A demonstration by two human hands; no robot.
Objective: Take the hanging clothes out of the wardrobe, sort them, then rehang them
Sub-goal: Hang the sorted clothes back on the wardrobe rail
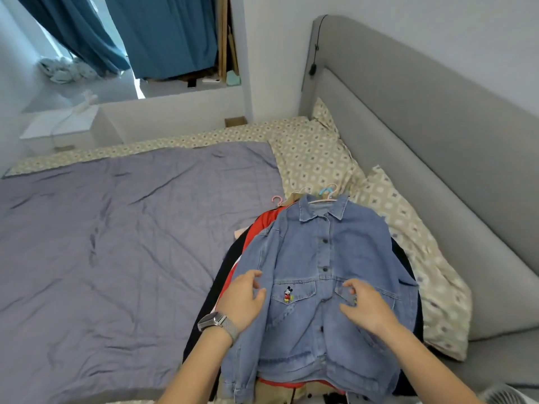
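Denim tops the pile: a blue jacket (326,275) lies face up on a stack of clothes on the bed, at about 5 o'clock in the view, its collar pointing toward 12 o'clock and its buttons done up. A small cartoon patch (288,294) sits on one chest pocket. Under the jacket a red garment (256,228) shows along the 9 o'clock edge, with black cloth (230,266) below that and a tan piece (277,389) poking out at 6 o'clock. Hanger hooks stick out past the collar: a pink hook (277,199) at 11 o'clock of the jacket and a light blue hook (326,191) at 12 o'clock.

The person's left hand (243,298) rests over the jacket's 9 o'clock side near the patch pocket, fingers loosely curled and grasping nothing. A watch (215,322) is on that wrist. The right hand (364,306) hovers at the other chest pocket, fingers relaxed and bent, fingertips touching or just above the denim; it grips nothing that can be seen.

A grey-purple quilt (116,243) covers the bed from 7 to 10 o'clock. Patterned pillows (318,158) lie at 1 to 3 o'clock against a grey headboard (423,126). Blue curtains (163,36) hang at 11 o'clock.
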